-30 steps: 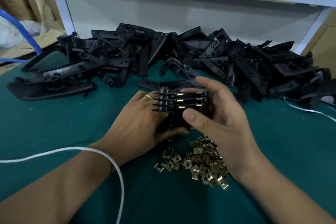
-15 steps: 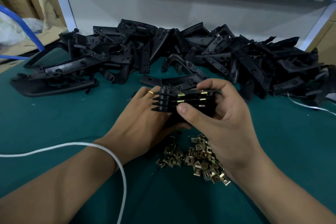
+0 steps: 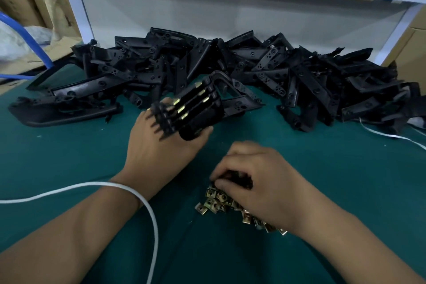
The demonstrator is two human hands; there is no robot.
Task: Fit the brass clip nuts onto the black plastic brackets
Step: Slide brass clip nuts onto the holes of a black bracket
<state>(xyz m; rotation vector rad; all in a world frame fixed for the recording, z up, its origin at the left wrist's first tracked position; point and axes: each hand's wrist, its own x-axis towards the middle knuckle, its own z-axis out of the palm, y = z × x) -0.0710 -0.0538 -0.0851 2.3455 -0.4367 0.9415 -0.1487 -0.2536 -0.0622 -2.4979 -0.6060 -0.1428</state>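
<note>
Green bench mat point(image 3: 69, 157): right hand point(image 3: 260, 182) has left the bracket stack point(image 3: 191, 108), fingers now curled into the clip nuts point(image 3: 221, 200); contents indeterminate. Left hand point(image 3: 161, 145) alone grips the stack. Next fitting apparently pending.

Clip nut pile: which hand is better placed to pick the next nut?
Right. The right hand is already over the brass clip nuts, fingers curled down at the pile's edge. The left hand is occupied gripping the stack of black brackets.
</note>
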